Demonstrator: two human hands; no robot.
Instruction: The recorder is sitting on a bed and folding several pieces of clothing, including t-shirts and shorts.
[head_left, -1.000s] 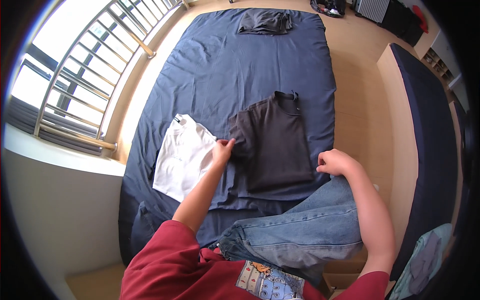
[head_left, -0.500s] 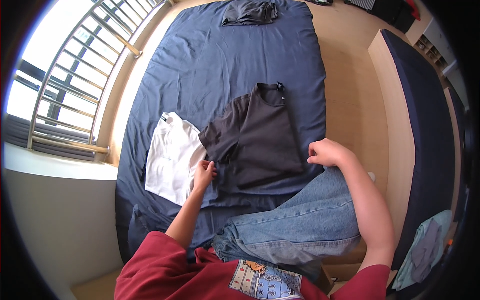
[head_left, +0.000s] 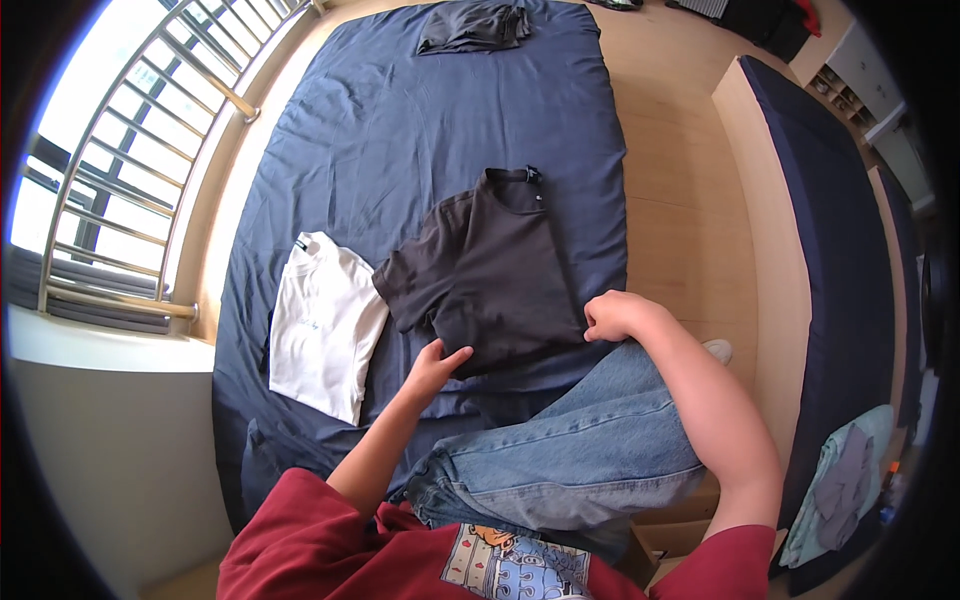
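Black cotton lies in front of us: the dark shirt [head_left: 510,275] is on the blue bed [head_left: 340,140], its neck pointing away from us and its hem toward our lap. A second ago our left hand [head_left: 428,372] was at the bunched sleeve [head_left: 408,285]; now that sleeve is spread out to the left, meeting the edge of the white shirt [head_left: 325,325], and our hand has come down to the hem's left corner. So we judge that side laid out, with the hem next to get attention. Our left thumb stands a little apart from the fingers; we cannot tell whether cloth is between them. Our right hand [head_left: 622,315] is at the hem's right corner, fingers curled in narrow, and we cannot tell if they pinch any fabric.
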